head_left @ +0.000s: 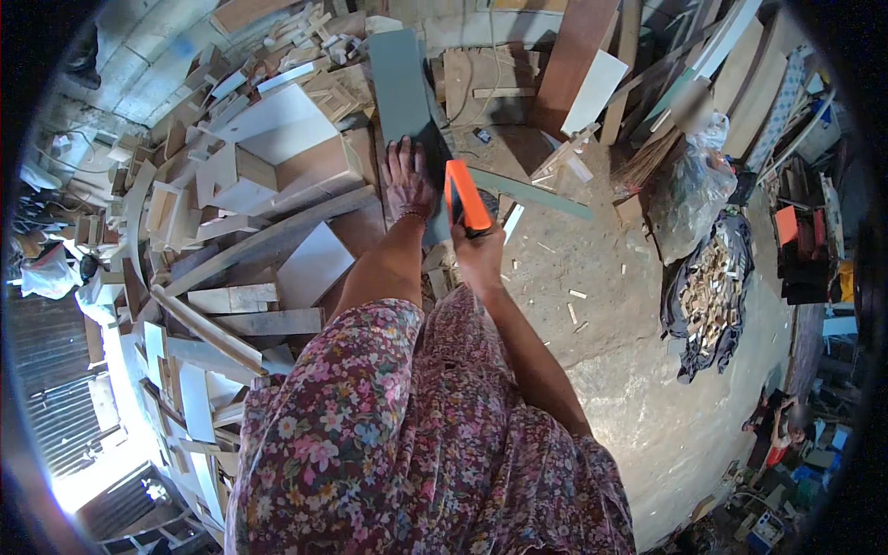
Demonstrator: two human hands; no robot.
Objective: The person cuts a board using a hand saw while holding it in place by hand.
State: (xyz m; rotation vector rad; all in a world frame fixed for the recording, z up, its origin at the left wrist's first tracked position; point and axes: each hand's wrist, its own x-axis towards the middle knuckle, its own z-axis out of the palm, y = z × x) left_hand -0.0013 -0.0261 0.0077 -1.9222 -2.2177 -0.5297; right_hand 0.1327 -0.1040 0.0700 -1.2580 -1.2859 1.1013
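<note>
Left hand (409, 187) and right hand (479, 259) are both occupied. Largest, a long grey-green board (398, 79) stretches ahead, under the left palm; it looks uncut from here, so work on it seems unfinished, though how much remains cannot be told. To its right, a narrow grey-green strip (541, 194) may be a finished piece. The left arm reaches forward, palm down, fingers slightly parted; the right fist grips an orange-and-black tool (470, 199) beside the board. Smallest, wood bits (578, 294) dot the floor (666, 435).
</note>
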